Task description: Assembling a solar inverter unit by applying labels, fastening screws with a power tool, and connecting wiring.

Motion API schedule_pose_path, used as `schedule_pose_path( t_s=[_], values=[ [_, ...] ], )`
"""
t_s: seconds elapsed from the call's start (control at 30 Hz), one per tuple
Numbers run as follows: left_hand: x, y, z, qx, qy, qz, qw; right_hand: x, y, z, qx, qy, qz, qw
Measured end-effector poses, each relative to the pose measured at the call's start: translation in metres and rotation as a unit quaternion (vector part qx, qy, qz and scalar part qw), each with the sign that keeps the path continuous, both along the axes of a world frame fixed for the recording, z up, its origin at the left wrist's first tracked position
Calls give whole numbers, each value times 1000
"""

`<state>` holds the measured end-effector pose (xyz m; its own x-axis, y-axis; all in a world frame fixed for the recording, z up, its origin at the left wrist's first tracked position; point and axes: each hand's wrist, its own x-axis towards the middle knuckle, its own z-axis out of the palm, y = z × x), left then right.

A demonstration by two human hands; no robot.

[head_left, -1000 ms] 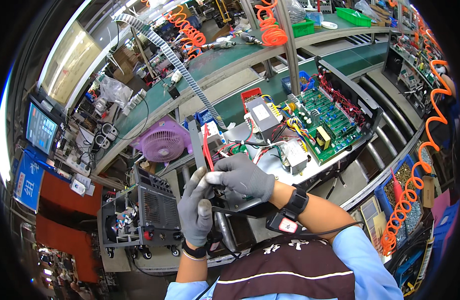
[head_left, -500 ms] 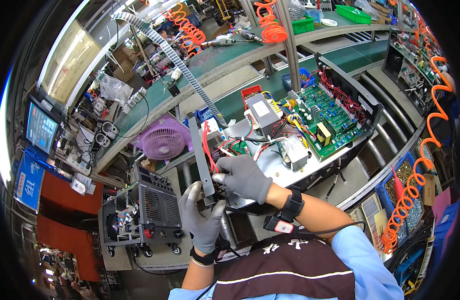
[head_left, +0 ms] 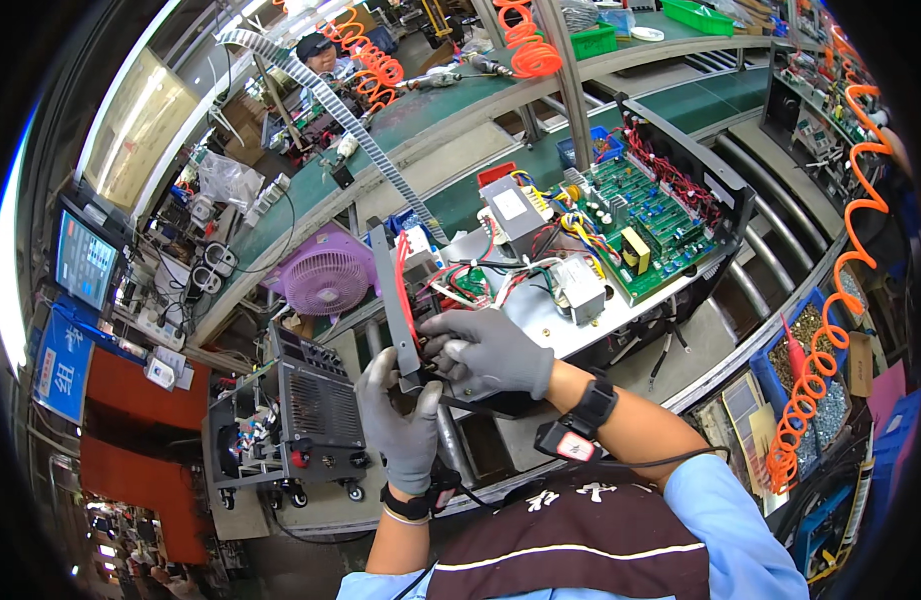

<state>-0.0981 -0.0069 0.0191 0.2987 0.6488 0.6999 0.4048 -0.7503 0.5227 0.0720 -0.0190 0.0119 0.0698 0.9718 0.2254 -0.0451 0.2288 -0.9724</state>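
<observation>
An opened electrical chassis with a silver base plate [head_left: 531, 308] lies in front of me, a dark metal end panel [head_left: 394, 300] standing at its left. My left hand [head_left: 401, 425], in a grey glove, grips the near end of this panel, fingers on its outer face and thumb by its near edge. Behind the panel, my gloved right hand [head_left: 496, 355] has its fingers curled together; whatever they pinch is hidden. Red wires [head_left: 404, 280] run along the panel above that hand. The chassis carries a transformer [head_left: 515, 212], a metal-cased block [head_left: 579, 290] and a green circuit board [head_left: 651, 225].
Left of the chassis are a purple fan [head_left: 326, 278] and a dark wheeled machine [head_left: 306, 410]. Metal rollers [head_left: 746, 285] run beneath. An orange coiled hose [head_left: 849, 270] hangs at the right above a blue bin [head_left: 771, 375] of small fasteners. Another person [head_left: 319, 55] is at the far bench.
My right hand has shifted slightly down and right, its fingers now curled lower behind the panel. The left hand stays at the panel's end. A person has come into view at the back.
</observation>
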Motion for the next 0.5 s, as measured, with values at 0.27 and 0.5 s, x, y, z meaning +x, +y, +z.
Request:
schedule_pose_path(
  t_s=[0.27, 0.5],
  values=[
    [28, -56, -19, 158, 51, -62, 984, 99, -163, -74, -133, 65, -26, 989],
    [168, -102, -66, -30, 462, -513, 723, 106, -370, -166, -300, -32, -260, 917]
  ],
)
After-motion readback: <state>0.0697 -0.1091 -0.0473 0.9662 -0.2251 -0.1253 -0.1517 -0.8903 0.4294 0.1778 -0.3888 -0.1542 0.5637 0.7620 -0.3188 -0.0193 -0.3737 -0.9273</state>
